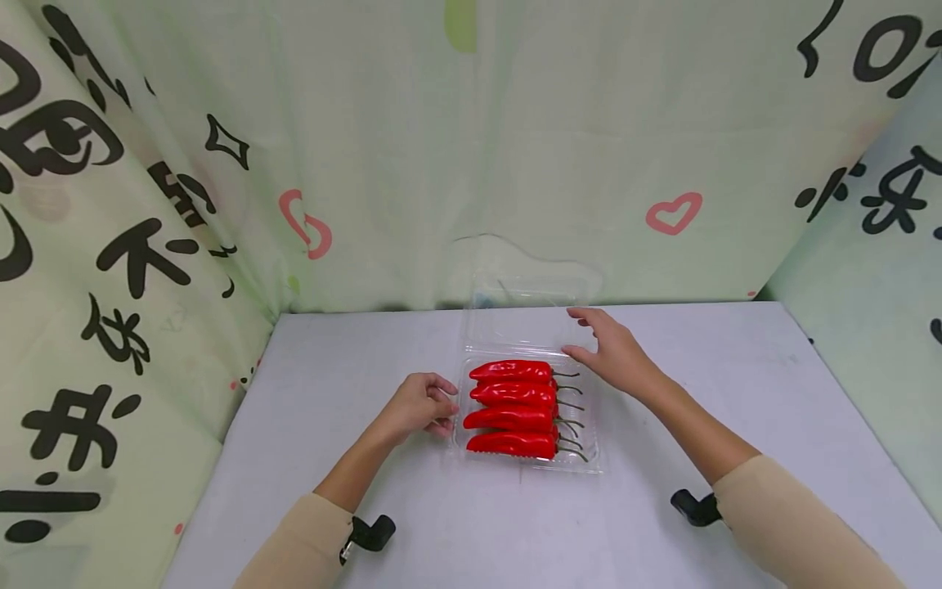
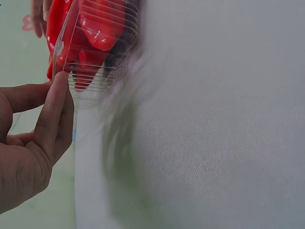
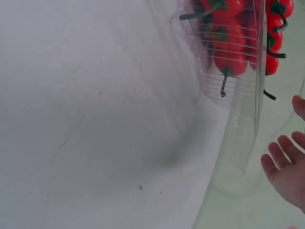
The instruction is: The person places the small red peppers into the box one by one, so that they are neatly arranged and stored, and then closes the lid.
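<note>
A clear plastic box (image 1: 589, 468) stands on the white table, its lid (image 1: 518, 329) raised and leaning back on the far side. Inside lie several glossy red chili peppers (image 1: 515, 394) in a stack of rows, green stems pointing right. At the box's left edge, my left hand (image 1: 421, 406) pinches the rim between thumb and fingers; the left wrist view has those fingertips (image 2: 60, 78) at the rim's corner. My right hand (image 1: 616, 352) is beside the lid's right side, thumb and fingers apart. In the right wrist view, its relaxed fingers (image 3: 281, 155) hold nothing.
A white cloth-like surface covers the table (image 1: 331, 360). Behind it hangs a pale green curtain (image 1: 383, 164) with black characters and pink shapes, close to the lid's top edge. More curtain runs along the left and right sides.
</note>
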### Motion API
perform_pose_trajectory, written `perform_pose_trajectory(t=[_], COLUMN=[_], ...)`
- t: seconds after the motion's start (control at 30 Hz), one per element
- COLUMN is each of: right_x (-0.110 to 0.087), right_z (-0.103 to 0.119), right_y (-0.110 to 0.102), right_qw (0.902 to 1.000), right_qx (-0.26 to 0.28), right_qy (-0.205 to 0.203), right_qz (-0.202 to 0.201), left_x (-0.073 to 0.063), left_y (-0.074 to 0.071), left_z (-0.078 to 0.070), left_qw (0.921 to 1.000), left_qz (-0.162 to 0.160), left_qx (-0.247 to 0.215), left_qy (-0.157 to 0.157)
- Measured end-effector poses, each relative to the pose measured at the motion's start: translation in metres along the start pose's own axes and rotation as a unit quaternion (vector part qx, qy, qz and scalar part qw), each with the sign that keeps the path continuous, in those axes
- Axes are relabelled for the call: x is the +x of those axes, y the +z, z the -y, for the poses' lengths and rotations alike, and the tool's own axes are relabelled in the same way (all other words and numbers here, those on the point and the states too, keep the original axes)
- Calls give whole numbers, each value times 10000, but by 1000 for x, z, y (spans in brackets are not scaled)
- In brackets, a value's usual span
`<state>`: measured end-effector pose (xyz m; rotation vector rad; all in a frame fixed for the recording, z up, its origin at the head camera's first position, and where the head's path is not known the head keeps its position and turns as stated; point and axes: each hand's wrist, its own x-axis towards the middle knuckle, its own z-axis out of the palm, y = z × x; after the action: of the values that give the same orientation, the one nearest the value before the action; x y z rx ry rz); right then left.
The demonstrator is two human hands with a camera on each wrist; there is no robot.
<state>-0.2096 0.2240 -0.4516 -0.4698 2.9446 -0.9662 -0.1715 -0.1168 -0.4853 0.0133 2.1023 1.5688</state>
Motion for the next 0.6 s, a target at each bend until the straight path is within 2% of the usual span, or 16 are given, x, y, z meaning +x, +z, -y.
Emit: perform_pose_trajectory(t=[0.23, 0.43, 0.6], right_x=[14, 26, 38], right_z=[-20, -32, -42], right_y=[-2, -8, -10], right_qw=[9989, 9947, 9908], right_qx=[205, 410, 570], right_qy=[421, 937, 1215], right_qz=[-77, 66, 159], left_x=[0, 0, 0], left_y=[0, 0, 0], left_z=[-1, -2, -1], left_qw=[10000, 10000, 10000], left_qz=[-5, -2, -20], left_qx=[17, 68, 67], left_qy=[-17, -12, 0])
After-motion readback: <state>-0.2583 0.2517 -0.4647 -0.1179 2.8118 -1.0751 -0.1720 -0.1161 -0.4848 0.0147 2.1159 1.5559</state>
